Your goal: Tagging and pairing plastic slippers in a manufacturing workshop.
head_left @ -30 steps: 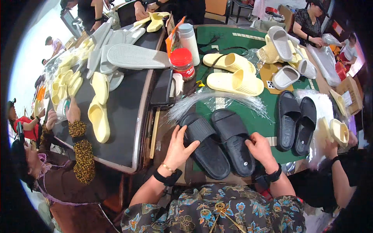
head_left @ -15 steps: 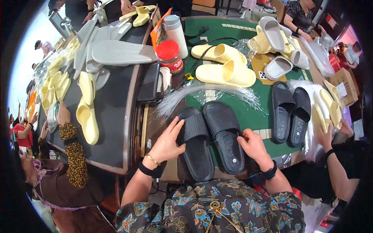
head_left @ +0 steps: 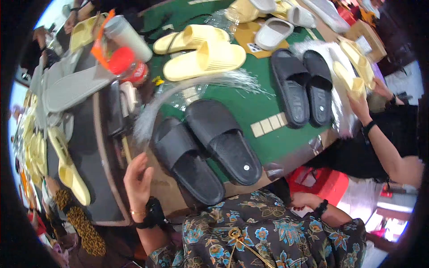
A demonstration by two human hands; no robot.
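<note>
Black slippers [head_left: 237, 156] lie at the worktop's [head_left: 166, 190] near edge, heels by the floral shirt [head_left: 263, 228]; brushing cloth could tip one off.
The left hand [head_left: 138, 178], beside them, has its grip loose and empty; the right hand [head_left: 304, 202] hangs low, grip unclear. Clear strands [head_left: 178, 85] near the toes could snag.

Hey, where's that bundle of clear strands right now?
In the head view, the clear strands arc left of centre on the table, between the yellow slippers and the nearer black slippers.
</note>
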